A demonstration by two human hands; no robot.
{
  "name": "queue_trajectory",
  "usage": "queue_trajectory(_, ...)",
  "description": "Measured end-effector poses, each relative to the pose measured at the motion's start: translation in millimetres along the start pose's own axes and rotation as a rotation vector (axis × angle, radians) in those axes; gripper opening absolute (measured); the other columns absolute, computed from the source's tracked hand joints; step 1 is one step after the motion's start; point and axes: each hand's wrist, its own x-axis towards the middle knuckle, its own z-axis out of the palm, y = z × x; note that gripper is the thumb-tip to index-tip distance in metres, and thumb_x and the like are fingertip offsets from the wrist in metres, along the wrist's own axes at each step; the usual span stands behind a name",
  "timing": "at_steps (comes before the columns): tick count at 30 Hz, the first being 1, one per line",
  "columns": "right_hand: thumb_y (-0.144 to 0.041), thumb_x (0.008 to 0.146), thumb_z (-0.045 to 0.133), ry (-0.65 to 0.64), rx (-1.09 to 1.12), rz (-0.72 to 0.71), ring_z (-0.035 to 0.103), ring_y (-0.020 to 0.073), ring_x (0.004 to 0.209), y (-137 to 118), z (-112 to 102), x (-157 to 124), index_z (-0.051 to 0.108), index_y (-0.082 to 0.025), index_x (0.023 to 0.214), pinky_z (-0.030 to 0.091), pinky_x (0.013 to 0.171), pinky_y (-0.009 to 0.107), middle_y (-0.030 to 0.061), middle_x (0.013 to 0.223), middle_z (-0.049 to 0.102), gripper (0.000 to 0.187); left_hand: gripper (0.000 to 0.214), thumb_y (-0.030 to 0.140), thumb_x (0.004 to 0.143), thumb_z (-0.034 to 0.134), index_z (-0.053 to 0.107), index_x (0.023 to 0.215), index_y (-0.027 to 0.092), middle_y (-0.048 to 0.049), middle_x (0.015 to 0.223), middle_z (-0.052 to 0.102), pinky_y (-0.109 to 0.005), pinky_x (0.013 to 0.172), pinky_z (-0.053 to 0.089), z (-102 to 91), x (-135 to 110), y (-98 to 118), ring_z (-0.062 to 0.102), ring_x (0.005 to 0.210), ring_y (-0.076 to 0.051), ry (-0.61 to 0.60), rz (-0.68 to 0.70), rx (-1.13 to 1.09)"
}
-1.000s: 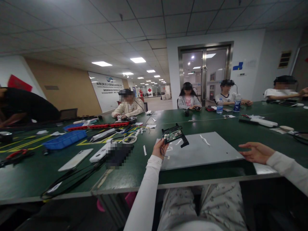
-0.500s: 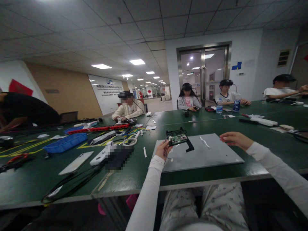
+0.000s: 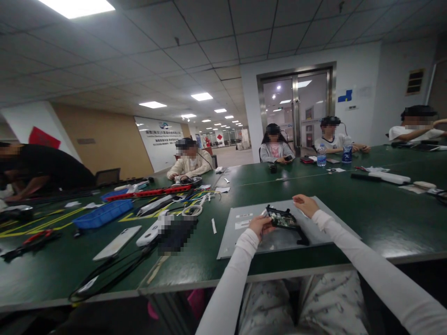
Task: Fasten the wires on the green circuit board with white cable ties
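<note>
My left hand [image 3: 260, 224] is closed on the left end of a black frame carrying a green circuit board [image 3: 283, 220]. It holds the piece low over a grey metal sheet [image 3: 237, 237] on the green table. On the board's far right side my right hand [image 3: 305, 204] has its fingers curled onto the frame's top edge. A black leg of the frame sticks out toward the near right. White strips of tape lie on the sheet to the left of the board.
Left of the sheet lie a phone [image 3: 117, 242], a white device, cables, a blue tray [image 3: 104, 213] and a red strip [image 3: 148, 192]. Several people sit around the table's far side. Two water bottles [image 3: 321, 155] stand there. The table edge [image 3: 265, 274] runs just above my knees.
My right hand swept in from the right and reached the board. My left hand lowered the board and brought it nearer to me, over the sheet.
</note>
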Motion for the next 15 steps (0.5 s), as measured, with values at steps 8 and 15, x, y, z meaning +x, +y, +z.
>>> queue_trajectory(8,-0.023,0.069,0.048,0.02,-0.235,0.07,0.056,0.016,0.081,21.1,2.2,5.0,0.06,-0.017,0.082,0.041,0.077,0.029,0.005,0.086,0.062,0.019,0.011,0.01,0.055,0.064,0.055,0.052,0.016,-0.0014,0.048,0.056,-0.034,0.066,0.046,-24.9,16.6,3.5,0.058,0.059,-0.018,0.265,0.249,0.664)
queue_trajectory(15,-0.021,0.068,0.047,0.023,-0.437,0.1,0.046,0.019,0.099,39.0,11.4,5.0,0.055,-0.015,0.097,0.032,0.085,0.028,0.0098,0.104,0.055,0.031,0.008,0.016,0.057,0.063,0.057,0.06,0.018,-0.0104,0.085,0.062,-0.036,0.091,0.027,-55.0,36.3,22.7,0.05,0.098,-0.025,0.405,0.454,0.932)
